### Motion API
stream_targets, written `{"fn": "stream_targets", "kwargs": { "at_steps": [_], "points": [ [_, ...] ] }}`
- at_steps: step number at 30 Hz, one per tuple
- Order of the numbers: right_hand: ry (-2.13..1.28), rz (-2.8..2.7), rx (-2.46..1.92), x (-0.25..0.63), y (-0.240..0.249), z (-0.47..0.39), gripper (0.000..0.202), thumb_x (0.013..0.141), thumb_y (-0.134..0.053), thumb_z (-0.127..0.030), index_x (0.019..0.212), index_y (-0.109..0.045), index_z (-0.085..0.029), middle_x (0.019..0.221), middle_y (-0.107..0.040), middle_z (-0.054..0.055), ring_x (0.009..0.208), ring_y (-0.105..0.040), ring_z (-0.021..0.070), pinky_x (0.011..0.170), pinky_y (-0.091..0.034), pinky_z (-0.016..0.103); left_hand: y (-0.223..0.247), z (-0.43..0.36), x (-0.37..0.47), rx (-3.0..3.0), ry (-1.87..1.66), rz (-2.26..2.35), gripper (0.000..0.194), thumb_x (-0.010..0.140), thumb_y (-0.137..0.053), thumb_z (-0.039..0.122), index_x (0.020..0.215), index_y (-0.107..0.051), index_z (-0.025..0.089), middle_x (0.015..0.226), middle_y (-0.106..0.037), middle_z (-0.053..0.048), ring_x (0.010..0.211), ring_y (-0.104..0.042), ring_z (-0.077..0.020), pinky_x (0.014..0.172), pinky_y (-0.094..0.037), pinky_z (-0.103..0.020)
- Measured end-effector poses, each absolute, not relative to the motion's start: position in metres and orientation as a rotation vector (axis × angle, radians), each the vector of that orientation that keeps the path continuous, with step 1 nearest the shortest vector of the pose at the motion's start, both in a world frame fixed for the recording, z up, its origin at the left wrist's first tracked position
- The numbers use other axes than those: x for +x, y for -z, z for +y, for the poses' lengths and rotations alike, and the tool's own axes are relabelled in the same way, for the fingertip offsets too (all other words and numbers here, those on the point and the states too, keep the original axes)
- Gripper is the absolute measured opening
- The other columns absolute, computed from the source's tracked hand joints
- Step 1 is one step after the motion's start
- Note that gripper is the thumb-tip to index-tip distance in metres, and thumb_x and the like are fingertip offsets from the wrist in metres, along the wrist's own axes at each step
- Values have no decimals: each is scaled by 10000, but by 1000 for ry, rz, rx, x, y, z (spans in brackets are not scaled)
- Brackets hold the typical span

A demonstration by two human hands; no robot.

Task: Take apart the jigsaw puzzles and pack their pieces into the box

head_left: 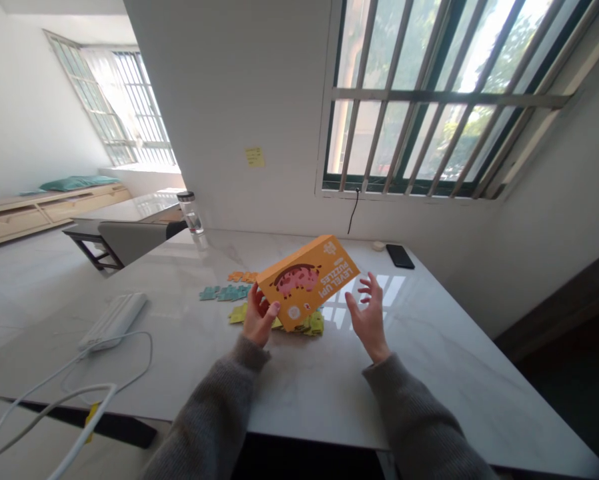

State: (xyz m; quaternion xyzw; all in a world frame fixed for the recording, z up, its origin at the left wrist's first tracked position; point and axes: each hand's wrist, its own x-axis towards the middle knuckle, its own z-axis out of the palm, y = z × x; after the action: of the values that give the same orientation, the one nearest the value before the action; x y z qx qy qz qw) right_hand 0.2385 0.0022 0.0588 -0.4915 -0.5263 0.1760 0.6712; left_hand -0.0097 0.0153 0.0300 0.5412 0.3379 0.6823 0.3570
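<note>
My left hand (259, 316) grips the lower left corner of an orange puzzle box (307, 280), thumb on its front face. The box is tilted above the table, and its printed picture and "LEVEL UP! PUZZLES" lettering appear upside down. My right hand (368, 317) is off the box's right end, fingers apart and bent, holding nothing. Beneath and behind the box lie yellow-green puzzle pieces (313, 324), teal puzzle pieces (233, 292) and orange puzzle pieces (236, 276). The box hides part of these groups.
On the white table (429, 373), a power strip (114, 320) with white cables (99, 397) lies at the left. A clear bottle (192, 215) stands at the far left corner. A black phone (399, 256) and a small round white object (378, 246) are at the far right.
</note>
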Motion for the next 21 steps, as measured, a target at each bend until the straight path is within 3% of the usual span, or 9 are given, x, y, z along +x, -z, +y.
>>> {"fn": "stream_targets", "kwargs": {
  "at_steps": [5, 9, 12, 17, 21],
  "points": [
    [-171, -1457, -1081, 253, -61, 0, 511, 888, -583, -333, 1387, -482, -290, 1322, -520, 106, 1179, -489, 292, 920, -458, 484, -36, 12, -25, 1509, -1640, 754, 723, 812, -711, 453, 1409, -378, 217, 1376, -515, -173, 1098, -641, -263, 902, -567, -425],
    [-132, -1415, -1103, 256, -63, -4, 382, 897, -566, -339, 1269, -565, -252, 1143, -599, 90, 1038, -528, 277, 873, -450, 456, -38, 8, -29, 1569, -1565, 714, 711, 832, -703, 420, 1428, -380, 204, 1395, -515, -188, 1161, -622, -290, 964, -541, -463],
    [-242, -1308, -1089, 260, -60, -7, 299, 923, -526, -409, 1153, -615, -240, 1035, -615, 59, 948, -542, 251, 853, -437, 419, -37, 2, -31, 1688, -1549, 733, 779, 818, -729, 375, 1470, -333, 215, 1412, -504, -198, 1201, -604, -301, 1022, -506, -488],
    [-479, -1191, -980, 261, -56, -10, 412, 970, -376, -556, 1073, -631, -249, 1002, -613, 33, 879, -542, 213, 751, -453, 350, -42, -10, -36, 1977, -1506, 883, 818, 804, -749, 300, 1491, -308, 246, 1425, -499, -174, 1298, -528, -317, 1108, -421, -536],
    [-612, -1202, -913, 253, -55, -14, 350, 968, -427, -541, 1067, -619, -265, 979, -598, 23, 812, -547, 190, 709, -491, 334, -52, -14, -44, 2186, -1599, 1030, 748, 831, -720, 274, 1482, -353, 280, 1456, -438, -158, 1349, -444, -332, 1069, -461, -534]
  ]
}}
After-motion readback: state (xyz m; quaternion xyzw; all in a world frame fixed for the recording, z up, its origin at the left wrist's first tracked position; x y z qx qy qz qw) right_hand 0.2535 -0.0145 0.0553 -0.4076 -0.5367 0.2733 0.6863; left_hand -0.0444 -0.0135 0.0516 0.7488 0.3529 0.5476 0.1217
